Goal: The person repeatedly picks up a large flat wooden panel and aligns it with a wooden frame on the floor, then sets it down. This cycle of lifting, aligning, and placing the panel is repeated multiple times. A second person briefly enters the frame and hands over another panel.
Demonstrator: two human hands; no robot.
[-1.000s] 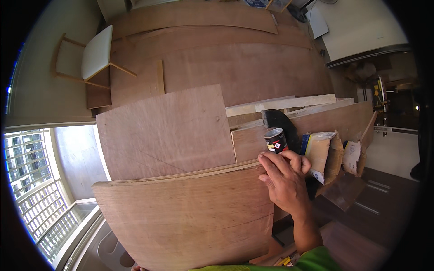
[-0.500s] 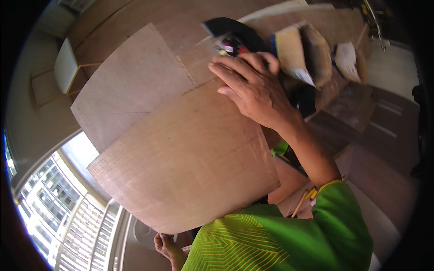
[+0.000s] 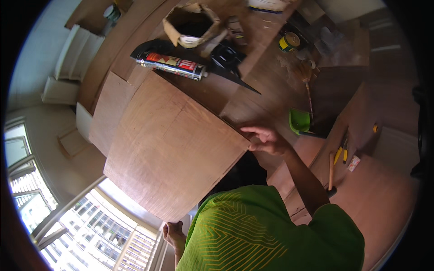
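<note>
A thin plywood panel [image 3: 174,144] lies tilted across the view in front of me, with a second wooden sheet [image 3: 110,117] partly under it. My left hand [image 3: 174,234] has its fingers curled around the panel's near lower corner. At the right corner, my right hand [image 3: 269,141] holds the panel's edge between its thumb and fingers, the index finger stretched out. Just past the panel's far edge rests a black sealant cartridge [image 3: 172,65] with a red label. Beside the cartridge are a torn cardboard box [image 3: 192,27] and a black object [image 3: 226,56] I cannot make out.
On the right are a green dustpan [image 3: 299,121], a hammer [image 3: 331,174], yellow-handled tools [image 3: 341,151] and a small white packet [image 3: 354,163]. A yellow-and-dark can [image 3: 289,42] stands farther back. A bright slatted window [image 3: 99,226] is at lower left.
My right hand has come down from the things beyond the panel to its right corner. The view has shifted, showing more tools at right. My left hand stays at the near corner.
</note>
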